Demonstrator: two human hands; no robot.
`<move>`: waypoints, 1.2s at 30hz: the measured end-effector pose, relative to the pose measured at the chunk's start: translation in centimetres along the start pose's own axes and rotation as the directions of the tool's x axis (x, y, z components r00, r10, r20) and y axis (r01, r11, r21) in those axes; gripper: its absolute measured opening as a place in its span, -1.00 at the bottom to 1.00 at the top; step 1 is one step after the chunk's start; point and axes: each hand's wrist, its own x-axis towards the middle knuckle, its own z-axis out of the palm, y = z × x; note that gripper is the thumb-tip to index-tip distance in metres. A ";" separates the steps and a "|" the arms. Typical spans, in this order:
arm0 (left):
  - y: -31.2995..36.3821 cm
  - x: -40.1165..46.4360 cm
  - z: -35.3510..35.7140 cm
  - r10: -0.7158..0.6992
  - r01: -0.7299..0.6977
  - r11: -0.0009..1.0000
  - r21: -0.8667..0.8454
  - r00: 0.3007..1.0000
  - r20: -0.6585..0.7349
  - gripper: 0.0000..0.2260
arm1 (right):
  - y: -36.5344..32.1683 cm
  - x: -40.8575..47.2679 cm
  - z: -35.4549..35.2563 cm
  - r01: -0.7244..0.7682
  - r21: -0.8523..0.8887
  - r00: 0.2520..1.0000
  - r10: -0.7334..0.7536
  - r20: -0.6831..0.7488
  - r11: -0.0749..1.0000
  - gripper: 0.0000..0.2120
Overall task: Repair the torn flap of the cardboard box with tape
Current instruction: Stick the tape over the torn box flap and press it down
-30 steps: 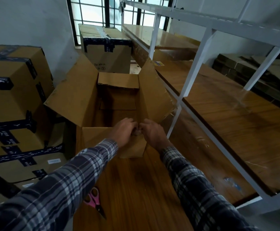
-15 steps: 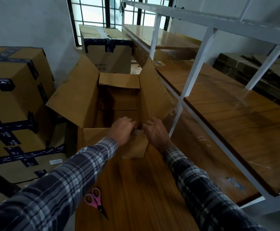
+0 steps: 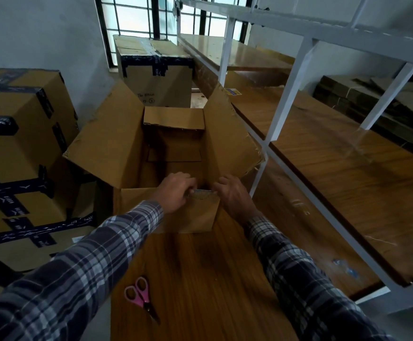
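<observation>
Both my hands — left hand [image 3: 176,191], right hand [image 3: 232,195] — pinch clear tape [image 3: 204,191] along the box [image 3: 126,141] near flap [image 3: 195,215]; writing on the far carton [image 3: 156,80] is unreadable — wooden table [image 3: 200,279], barred window.

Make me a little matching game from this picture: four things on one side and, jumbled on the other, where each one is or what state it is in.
Things:
1. scissors
2. open cardboard box
3. strip of tape
4. sealed box

Places or states:
A. stretched between both hands at the near flap
B. by the window, bound with dark tape
C. lying on the wooden table, near the left sleeve
D. flaps spread wide, nothing visible inside

Pairs: 1-C, 2-D, 3-A, 4-B
</observation>
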 end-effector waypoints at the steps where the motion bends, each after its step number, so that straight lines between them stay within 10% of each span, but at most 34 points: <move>1: -0.2 0.0 0.0 0.002 -0.002 1.000 -0.010 1.000 0.014 -0.83 | 0.0 0.0 -0.1 -0.004 0.005 1.000 0.004 -0.001 1.000 -0.86; 36: 1.4 0.9 -0.7 -0.009 0.011 0.986 0.168 1.000 -0.014 -0.75 | -1.5 1.1 1.0 -0.083 0.059 0.996 0.081 0.037 0.995 -0.87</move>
